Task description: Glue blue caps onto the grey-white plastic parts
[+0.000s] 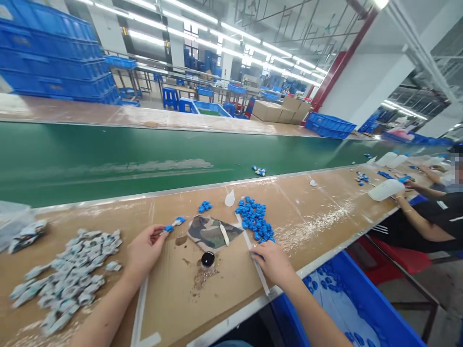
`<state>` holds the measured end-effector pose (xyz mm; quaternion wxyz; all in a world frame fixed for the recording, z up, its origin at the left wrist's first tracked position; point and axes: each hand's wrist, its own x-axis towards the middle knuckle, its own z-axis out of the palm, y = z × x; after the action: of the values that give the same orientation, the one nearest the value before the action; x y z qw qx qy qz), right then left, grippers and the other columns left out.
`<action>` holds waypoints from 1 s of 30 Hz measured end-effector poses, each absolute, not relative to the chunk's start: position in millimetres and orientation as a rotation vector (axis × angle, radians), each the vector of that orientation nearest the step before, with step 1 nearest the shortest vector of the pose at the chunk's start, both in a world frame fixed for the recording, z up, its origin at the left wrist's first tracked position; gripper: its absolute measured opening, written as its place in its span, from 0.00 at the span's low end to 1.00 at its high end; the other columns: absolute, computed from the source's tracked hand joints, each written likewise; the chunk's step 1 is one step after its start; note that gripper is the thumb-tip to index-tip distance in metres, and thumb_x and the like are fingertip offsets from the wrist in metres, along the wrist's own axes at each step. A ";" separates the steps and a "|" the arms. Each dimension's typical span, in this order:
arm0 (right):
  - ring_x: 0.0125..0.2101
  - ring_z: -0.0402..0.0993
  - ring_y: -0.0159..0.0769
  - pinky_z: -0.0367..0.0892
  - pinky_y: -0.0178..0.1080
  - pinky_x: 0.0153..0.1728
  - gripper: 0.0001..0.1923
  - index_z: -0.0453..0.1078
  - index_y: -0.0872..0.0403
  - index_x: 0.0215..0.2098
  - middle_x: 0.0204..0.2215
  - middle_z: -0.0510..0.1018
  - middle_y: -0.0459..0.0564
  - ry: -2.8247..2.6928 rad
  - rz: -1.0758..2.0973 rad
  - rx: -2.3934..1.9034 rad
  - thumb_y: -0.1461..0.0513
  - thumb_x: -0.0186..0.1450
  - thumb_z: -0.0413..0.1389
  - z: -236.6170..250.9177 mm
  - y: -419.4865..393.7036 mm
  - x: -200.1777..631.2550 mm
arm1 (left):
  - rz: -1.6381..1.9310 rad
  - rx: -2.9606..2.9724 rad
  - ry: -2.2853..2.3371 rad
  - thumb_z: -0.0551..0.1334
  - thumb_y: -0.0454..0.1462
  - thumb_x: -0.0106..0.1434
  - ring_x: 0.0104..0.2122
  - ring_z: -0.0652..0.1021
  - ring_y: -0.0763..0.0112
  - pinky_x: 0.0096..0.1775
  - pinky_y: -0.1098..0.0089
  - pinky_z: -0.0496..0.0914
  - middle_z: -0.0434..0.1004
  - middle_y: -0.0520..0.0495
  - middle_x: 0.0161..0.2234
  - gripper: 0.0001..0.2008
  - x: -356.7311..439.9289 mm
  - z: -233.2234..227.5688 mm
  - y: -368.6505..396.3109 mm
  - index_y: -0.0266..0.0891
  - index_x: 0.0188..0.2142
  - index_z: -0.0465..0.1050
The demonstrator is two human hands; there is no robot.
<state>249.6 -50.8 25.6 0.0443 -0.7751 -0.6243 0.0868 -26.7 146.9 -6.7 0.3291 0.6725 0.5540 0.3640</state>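
Observation:
My left hand [145, 248] pinches a small blue-and-white piece [176, 223] above the cardboard work surface. My right hand [274, 261] rests at the cardboard's right edge, fingertips pressed together; whatever they may hold cannot be made out. Just beyond it lies a heap of small blue pieces [256, 219], with a smaller blue cluster [204, 206] further left. Between my hands are a camouflage cloth [206, 231], a white pen-like tool [224, 233] lying on it, and a small round pot of dark liquid [208, 260]. A pile of grey-white pieces [72, 270] spreads left of my left hand.
A green conveyor belt [108, 159] runs behind the bench, carrying a few blue-and-white pieces [259, 170]. A small white dropper bottle [230, 198] stands near the cloth. Below the bench on the right sits a blue crate [361, 299]. A co-worker [430, 212] sits further right.

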 end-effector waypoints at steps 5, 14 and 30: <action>0.37 0.75 0.38 0.68 0.36 0.36 0.10 0.76 0.50 0.37 0.36 0.78 0.50 -1.886 0.311 -2.353 0.67 0.60 0.55 26.3 -46.8 241.9 | 0.949 1.917 1.455 0.58 0.45 0.49 0.29 0.79 0.60 0.35 0.63 0.73 0.79 0.45 0.30 0.17 -33.2 -12.2 146.0 0.41 0.37 0.71; 0.36 0.78 0.42 0.74 0.43 0.36 0.12 0.76 0.46 0.38 0.37 0.80 0.50 -1.946 0.203 -1.727 0.55 0.63 0.51 -6.6 -51.2 270.4 | 1.077 1.911 1.762 0.58 0.39 0.55 0.36 0.75 0.60 0.40 0.60 0.71 0.77 0.42 0.37 0.15 -112.1 0.9 82.9 0.37 0.42 0.72; 0.38 0.77 0.42 0.74 0.40 0.40 0.21 0.77 0.49 0.39 0.40 0.80 0.53 -1.122 1.137 -1.478 0.49 0.50 0.65 18.1 -22.3 213.4 | 0.860 2.201 1.738 0.53 0.24 0.57 0.36 0.73 0.55 0.43 0.56 0.65 0.76 0.42 0.31 0.13 -99.0 -0.2 99.1 0.38 0.30 0.72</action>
<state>213.4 -22.3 18.1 0.4640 -0.6017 -0.4565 0.4629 -99.0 99.1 -0.2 0.1039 0.7463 0.5893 0.2915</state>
